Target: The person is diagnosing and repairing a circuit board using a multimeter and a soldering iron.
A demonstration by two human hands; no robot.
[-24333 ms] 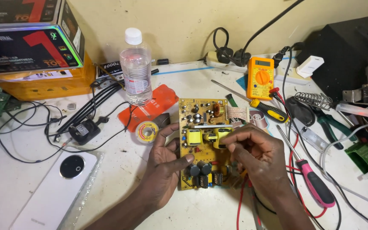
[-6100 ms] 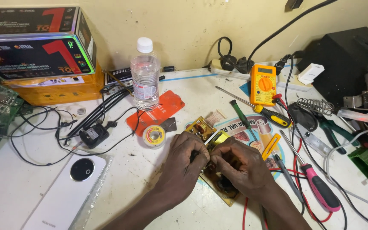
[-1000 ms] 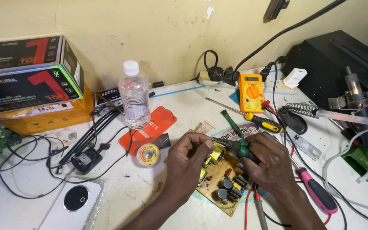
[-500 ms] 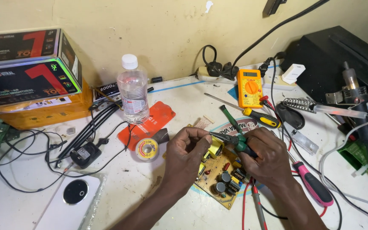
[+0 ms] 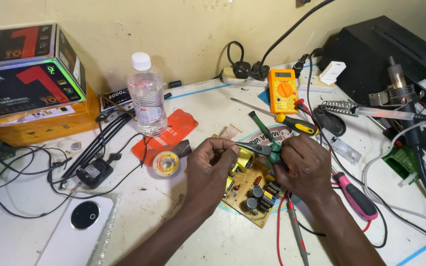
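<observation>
Since half a second ago both hands have drawn a little closer together over the circuit board (image 5: 252,189), and the green-handled pliers (image 5: 265,147) now lie nearly level, their dark nose reaching toward the left fingertips; this suggests the work has narrowed to one small part near the board's yellow transformer (image 5: 244,160). The right hand (image 5: 304,167) is wrapped firmly around the pliers' handles, while the left hand (image 5: 213,170) has its fingers curled narrowly at the pliers' tip and the board's upper edge; whether they pinch a part there I cannot tell. The board lies tilted on the white table (image 5: 213,241), partly under both hands, its dark capacitors showing between the wrists. Behind, at the far left, two flat black boxes (image 5: 23,69) with large red shapes and a glowing green edge are stacked on an orange box (image 5: 40,123). A clear bottle with a white cap and a pale label (image 5: 146,96) stands near an orange-red flat packet (image 5: 166,135), with a small roll of solder (image 5: 166,163) just beside it. A yellow meter (image 5: 283,91) lies near the wall.
</observation>
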